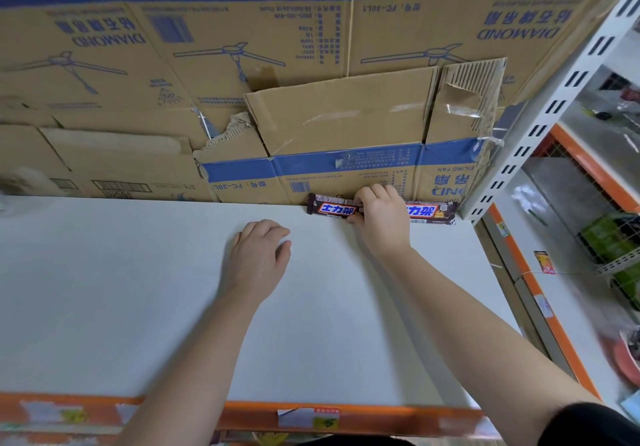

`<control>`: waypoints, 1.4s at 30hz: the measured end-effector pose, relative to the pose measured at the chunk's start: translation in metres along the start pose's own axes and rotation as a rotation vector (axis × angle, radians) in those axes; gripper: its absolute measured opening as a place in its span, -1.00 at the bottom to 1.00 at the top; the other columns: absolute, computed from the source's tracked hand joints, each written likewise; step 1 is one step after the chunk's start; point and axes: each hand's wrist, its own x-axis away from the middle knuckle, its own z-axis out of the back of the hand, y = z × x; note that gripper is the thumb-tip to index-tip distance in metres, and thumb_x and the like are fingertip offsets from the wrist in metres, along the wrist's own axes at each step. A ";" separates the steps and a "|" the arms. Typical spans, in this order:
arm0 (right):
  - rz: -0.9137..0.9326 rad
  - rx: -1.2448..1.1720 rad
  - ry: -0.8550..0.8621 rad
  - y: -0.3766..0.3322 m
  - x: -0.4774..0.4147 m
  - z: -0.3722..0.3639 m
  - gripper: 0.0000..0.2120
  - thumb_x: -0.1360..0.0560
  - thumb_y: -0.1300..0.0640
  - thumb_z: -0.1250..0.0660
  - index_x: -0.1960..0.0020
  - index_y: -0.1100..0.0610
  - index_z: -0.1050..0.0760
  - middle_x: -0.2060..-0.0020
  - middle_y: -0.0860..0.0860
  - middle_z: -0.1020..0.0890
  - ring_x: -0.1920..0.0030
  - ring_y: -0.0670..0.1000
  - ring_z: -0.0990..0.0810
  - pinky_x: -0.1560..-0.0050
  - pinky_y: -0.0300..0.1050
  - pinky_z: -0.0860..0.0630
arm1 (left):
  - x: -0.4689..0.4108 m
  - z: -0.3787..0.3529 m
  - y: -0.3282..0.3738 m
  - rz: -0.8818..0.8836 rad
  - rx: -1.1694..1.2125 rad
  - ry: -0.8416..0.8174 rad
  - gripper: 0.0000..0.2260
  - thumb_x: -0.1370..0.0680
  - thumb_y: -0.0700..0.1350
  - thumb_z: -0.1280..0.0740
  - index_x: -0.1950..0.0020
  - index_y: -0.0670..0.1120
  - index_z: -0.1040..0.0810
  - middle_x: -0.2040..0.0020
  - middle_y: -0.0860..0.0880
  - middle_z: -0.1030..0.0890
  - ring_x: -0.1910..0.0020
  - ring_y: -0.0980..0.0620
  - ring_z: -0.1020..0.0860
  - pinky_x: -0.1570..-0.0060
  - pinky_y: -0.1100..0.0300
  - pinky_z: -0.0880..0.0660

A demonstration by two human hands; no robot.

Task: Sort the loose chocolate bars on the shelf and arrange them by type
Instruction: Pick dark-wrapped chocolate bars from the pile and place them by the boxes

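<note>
**Right hand [381, 219] grips a bar by the cardboard box [346, 168]**

Its fingers and thumb curl round the left chocolate bar [334, 209] at the box's foot; the right chocolate bar [431, 213] lies just beside; the left hand [259, 255] rests on the shelf [138, 290] before the box, fingers relaxed.

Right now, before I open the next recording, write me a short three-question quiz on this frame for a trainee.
1. True or false: the left hand holds a chocolate bar.
2. Where on the shelf do the left bar and right bar lie? A) at its front edge B) at the back, against the cardboard boxes C) stacked mid-shelf
3. Short answer: where does the right hand grip?

Key
1. False: it rests on the shelf, holding nothing.
2. B
3. Where the two bars meet, at the left bar's end.
</note>
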 end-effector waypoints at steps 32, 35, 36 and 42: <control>0.427 -0.554 -0.242 -0.316 0.062 -0.025 -0.88 -0.49 0.14 -0.32 -0.02 0.07 -0.57 0.04 -0.03 -0.61 0.01 -0.01 -0.55 0.01 -0.15 -0.45 | 0.149 0.187 -0.216 0.226 -0.131 0.016 -0.67 -0.49 0.07 -0.12 -0.05 0.01 -0.60 0.00 0.01 -0.61 0.03 -0.06 -0.59 0.04 0.07 -0.43; 0.457 -0.580 -0.267 -0.395 0.075 -0.038 -0.87 -0.49 0.16 -0.31 -0.02 0.07 -0.57 0.04 -0.02 -0.61 0.00 0.00 -0.55 -0.02 -0.17 -0.43 | 0.178 0.225 -0.271 0.292 -0.171 0.080 -0.69 -0.51 0.05 -0.15 -0.11 0.00 -0.58 -0.02 -0.01 -0.61 0.01 -0.09 -0.58 0.01 0.04 -0.42; 0.466 -0.589 -0.273 -0.419 0.078 -0.041 -0.87 -0.48 0.16 -0.31 -0.01 0.07 -0.57 0.04 -0.03 -0.61 0.00 -0.01 -0.55 -0.02 -0.18 -0.43 | 0.186 0.237 -0.287 0.317 -0.177 0.099 -0.68 -0.51 0.06 -0.14 -0.12 0.00 -0.57 -0.02 -0.02 -0.61 0.01 -0.10 -0.59 0.00 0.03 -0.43; 0.521 -0.646 -0.319 -0.536 0.074 -0.058 -0.87 -0.47 0.19 -0.32 0.01 0.07 -0.58 0.08 -0.04 -0.61 0.04 -0.03 -0.54 0.01 -0.22 -0.40 | 0.224 0.290 -0.368 0.412 -0.222 0.178 -0.66 -0.50 0.08 -0.10 -0.09 0.00 -0.58 0.01 0.01 -0.60 0.08 -0.10 -0.58 0.01 0.00 -0.45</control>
